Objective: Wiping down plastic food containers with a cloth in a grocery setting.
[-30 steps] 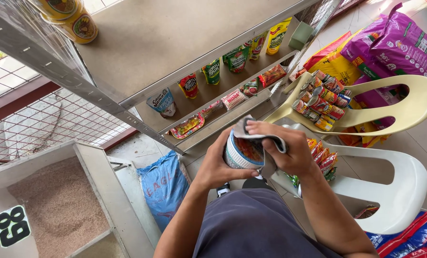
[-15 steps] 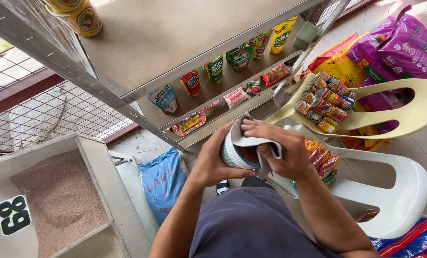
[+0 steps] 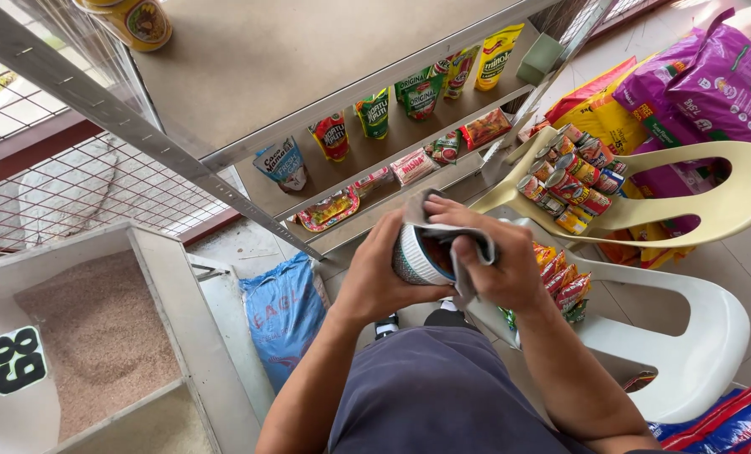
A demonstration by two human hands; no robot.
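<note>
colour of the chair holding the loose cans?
Pale yellow chair; the cans lie on its seat. Head view shows it clearly.

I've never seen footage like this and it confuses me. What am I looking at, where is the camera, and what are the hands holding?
There is no machine here. The one picture comes from a camera worn on a person's head, looking down at their own two bare hands and dark shirt.

The left hand grips a small can with a white ribbed rim. The right hand presses a grey cloth over it.

Beyond the hands stands a metal shelf carrying upright pouches and flat packets. To the right, a cream chair holds a pile of cans, stacked over a white chair with snack packs. Purple sacks lie behind. At the left are a grain bin and a blue sack.
</note>
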